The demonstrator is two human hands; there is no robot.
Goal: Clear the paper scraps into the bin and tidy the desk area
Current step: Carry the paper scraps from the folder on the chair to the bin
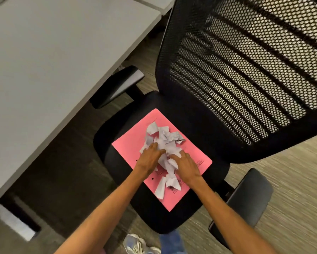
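While leaning over the chair: both arms reach down to the seat.
Scraps (165, 142): white torn and crumpled paper, heaped on the folder; a few loose bits (167, 184) lie nearer the folder's near edge.
Folder (133, 143): pink, flat on the seat, set at a slant, two small holes along its left edge.
Left hand (150, 158): palm down on the left side of the heap, fingers loosely curled into the paper — pressing against it, nothing lifted.
Right hand (186, 165): palm down on the right side of the heap, fingers spread narrow and bent over the scraps, touching them.
Chair (245, 70): black, mesh back, two armrests, seat under the folder.
Desk (53, 61): grey top, left of the chair, just beside one armrest.
Floor: grey carpet; a shoe (137, 244) at the bottom edge.
Bin: cannot tell where.
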